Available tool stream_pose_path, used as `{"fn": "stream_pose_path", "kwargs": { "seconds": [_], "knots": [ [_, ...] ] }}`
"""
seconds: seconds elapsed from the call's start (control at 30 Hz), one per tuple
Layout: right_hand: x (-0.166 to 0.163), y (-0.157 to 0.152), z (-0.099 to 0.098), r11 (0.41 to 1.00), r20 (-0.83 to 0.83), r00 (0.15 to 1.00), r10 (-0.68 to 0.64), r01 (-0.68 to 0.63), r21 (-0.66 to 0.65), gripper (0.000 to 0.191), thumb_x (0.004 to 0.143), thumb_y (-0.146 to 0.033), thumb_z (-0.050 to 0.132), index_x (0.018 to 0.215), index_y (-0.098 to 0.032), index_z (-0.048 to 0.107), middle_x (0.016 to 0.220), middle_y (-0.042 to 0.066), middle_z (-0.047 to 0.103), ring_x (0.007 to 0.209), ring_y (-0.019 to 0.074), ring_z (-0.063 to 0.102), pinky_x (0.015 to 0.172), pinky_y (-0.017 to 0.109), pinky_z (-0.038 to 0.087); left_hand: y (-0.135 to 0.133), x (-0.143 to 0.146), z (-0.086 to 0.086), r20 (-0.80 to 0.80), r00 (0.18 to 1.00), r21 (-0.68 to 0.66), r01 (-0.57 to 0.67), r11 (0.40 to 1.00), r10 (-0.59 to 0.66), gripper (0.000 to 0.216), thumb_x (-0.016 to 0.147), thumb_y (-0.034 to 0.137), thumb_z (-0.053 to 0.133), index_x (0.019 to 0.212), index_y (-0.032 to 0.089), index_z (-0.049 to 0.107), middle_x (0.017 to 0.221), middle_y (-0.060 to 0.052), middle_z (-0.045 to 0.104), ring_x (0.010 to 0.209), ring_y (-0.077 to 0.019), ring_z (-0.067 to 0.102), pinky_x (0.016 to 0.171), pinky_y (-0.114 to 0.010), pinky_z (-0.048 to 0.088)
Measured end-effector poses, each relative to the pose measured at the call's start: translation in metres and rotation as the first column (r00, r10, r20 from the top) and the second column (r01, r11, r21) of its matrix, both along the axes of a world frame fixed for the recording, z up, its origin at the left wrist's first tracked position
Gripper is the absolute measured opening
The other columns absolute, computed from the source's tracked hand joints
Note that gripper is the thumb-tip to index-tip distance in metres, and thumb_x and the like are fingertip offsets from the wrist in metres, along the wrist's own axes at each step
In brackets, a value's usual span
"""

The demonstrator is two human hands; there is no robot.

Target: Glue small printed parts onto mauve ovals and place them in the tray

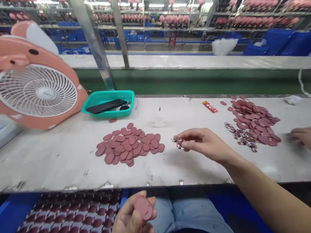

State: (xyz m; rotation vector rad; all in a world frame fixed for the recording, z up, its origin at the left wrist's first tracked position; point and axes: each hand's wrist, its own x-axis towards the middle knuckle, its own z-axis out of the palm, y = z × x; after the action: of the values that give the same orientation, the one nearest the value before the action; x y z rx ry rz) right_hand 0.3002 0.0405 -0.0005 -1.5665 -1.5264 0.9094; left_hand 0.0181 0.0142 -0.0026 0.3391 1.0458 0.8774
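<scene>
My left hand (131,224) is closed on a dull-pink oval disc (143,207) with small holes, held over my lap below the table edge. Over the middle of the table, the fingers of my right hand (202,142) are pinched on small shiny metal pieces (178,141); their exact kind is too small to make out. To the left of that hand lies a loose pile of pink oval discs (127,143). Farther right, a heap of similar metal pieces (242,137) touches a second pile of pink discs (255,116).
Another person's hand (310,139) rests at the table's right. A pink fan (45,93) and a teal basket (111,115) with dark items stand at the back left. A red wrapper (209,107) lies behind my right hand. Below left, a blue crate (3,224) holds rows of dark-red pieces.
</scene>
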Motion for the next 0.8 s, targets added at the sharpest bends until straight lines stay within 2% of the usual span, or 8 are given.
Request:
{"fn": "stream_pose_path", "kwargs": {
  "seconds": [0.1,0.23,0.3,0.4,0.53,0.8],
  "knots": [
    [-0.045,-0.022,0.014,0.992,-0.21,0.97,0.124,-0.129,-0.006,0.034,0.093,-0.047,0.067,0.106,-0.017,0.075,0.096,0.009,0.077,0.078,0.0174,0.073,0.069,0.029,0.061,-0.003,0.003,0.01,-0.003,0.999,-0.025,0.034,0.999,-0.034,0.051,0.045,0.046,0.1,0.085,0.02,0.08,0.075,-0.003,0.077,0.062,-0.0123,0.068,0.05,-0.017,0.049],
    [-0.081,-0.033,0.029,0.977,-0.374,0.903,0.212,-0.2,0.071,0.012,0.087,-0.027,0.078,0.098,-0.021,0.079,0.089,0.005,0.078,0.075,0.0142,0.072,0.065,0.022,0.058,-0.006,0.0,0.014,0.049,0.994,-0.014,0.098,0.995,-0.097,0.045,0.051,0.047,0.098,0.083,0.021,0.081,0.073,-0.002,0.074,0.064,-0.0115,0.065,0.053,-0.017,0.048],
    [-0.09,-0.033,0.031,0.974,-0.383,0.895,0.228,-0.2,0.11,0.011,0.083,-0.024,0.082,0.094,-0.021,0.08,0.085,0.004,0.077,0.069,0.0126,0.069,0.061,0.021,0.056,-0.007,-0.003,0.013,0.069,0.991,0.01,0.114,0.993,-0.114,0.044,0.052,0.048,0.097,0.082,0.021,0.082,0.069,0.0,0.071,0.063,-0.0113,0.064,0.053,-0.017,0.047],
    [-0.095,-0.03,0.03,0.97,-0.411,0.879,0.241,-0.219,0.101,0.013,0.08,-0.027,0.086,0.089,-0.02,0.08,0.076,0.003,0.075,0.06,0.0114,0.065,0.053,0.019,0.053,-0.006,-0.005,0.011,0.1,0.986,0.024,0.131,0.991,-0.132,0.042,0.054,0.048,0.097,0.083,0.021,0.083,0.066,0.0,0.069,0.061,-0.0115,0.062,0.052,-0.018,0.048],
    [-0.099,-0.027,0.029,0.967,-0.409,0.876,0.254,-0.24,0.086,0.013,0.08,-0.027,0.086,0.089,-0.019,0.081,0.073,0.002,0.074,0.059,0.0104,0.064,0.053,0.018,0.053,-0.005,-0.006,0.008,0.158,0.976,0.033,0.149,0.988,-0.153,0.036,0.057,0.045,0.096,0.078,0.02,0.082,0.065,0.0,0.07,0.06,-0.0107,0.062,0.054,-0.018,0.051],
    [-0.099,-0.026,0.036,0.942,-0.248,0.91,0.331,-0.306,0.135,0.01,0.084,-0.025,0.084,0.09,-0.019,0.08,0.074,0.001,0.075,0.061,0.0103,0.066,0.057,0.018,0.054,-0.002,-0.008,0.004,0.203,0.959,0.016,0.201,0.98,-0.2,0.035,0.061,0.042,0.095,0.08,0.018,0.081,0.065,0.0,0.069,0.06,-0.0102,0.062,0.055,-0.017,0.054]
  ]
}}
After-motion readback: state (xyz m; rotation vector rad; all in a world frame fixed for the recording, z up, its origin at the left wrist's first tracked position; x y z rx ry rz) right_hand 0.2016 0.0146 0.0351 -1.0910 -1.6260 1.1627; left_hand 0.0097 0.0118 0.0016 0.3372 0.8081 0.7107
